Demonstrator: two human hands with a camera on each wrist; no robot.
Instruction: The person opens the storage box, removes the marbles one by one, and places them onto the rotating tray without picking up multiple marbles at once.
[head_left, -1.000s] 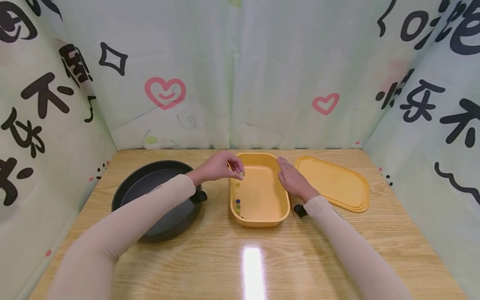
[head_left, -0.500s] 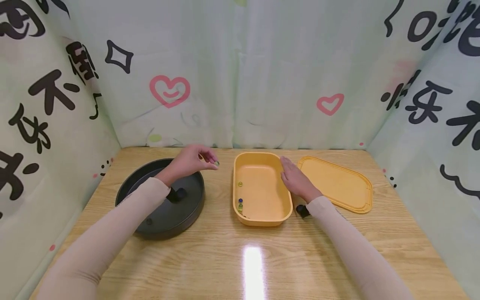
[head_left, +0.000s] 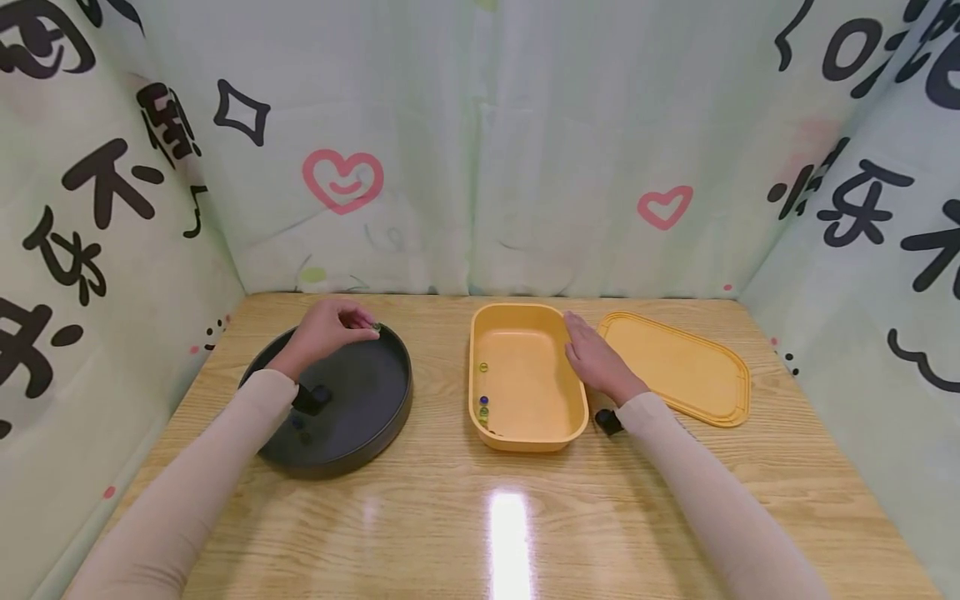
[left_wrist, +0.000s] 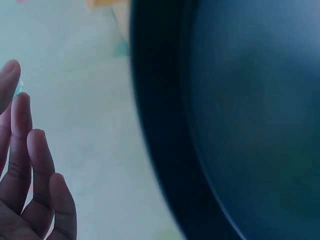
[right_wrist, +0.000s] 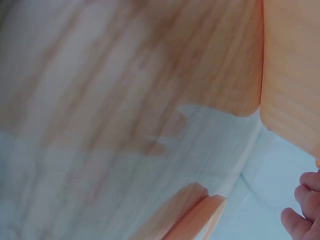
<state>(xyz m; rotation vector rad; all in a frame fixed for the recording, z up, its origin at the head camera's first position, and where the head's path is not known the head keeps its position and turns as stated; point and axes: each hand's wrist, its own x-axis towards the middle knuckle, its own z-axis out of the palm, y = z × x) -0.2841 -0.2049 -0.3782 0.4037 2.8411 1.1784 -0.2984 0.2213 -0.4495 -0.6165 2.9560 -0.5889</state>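
Head view: a small marble (head_left: pixel 377 327) sat pinched in the left hand (head_left: pixel 330 329)'s fingertip grip by the dark pan (head_left: pixel 356 408)'s far rim; whether over it, I couldn't tell. A slack pinch might have let it strike the rim and roll off. The right hand (head_left: pixel 597 358), fingers straight, lay along the yellow box (head_left: pixel 528 446); a nudge could have scattered its marbles (head_left: pixel 483 401). Beneath lay a glossy wood-grained worktop (head_left: pixel 420 533), backed by doodled curtains (head_left: pixel 555 167).

White glare (head_left: pixel 510 542) streaks the table (head_left: pixel 420 525); wrist views look dimmer.
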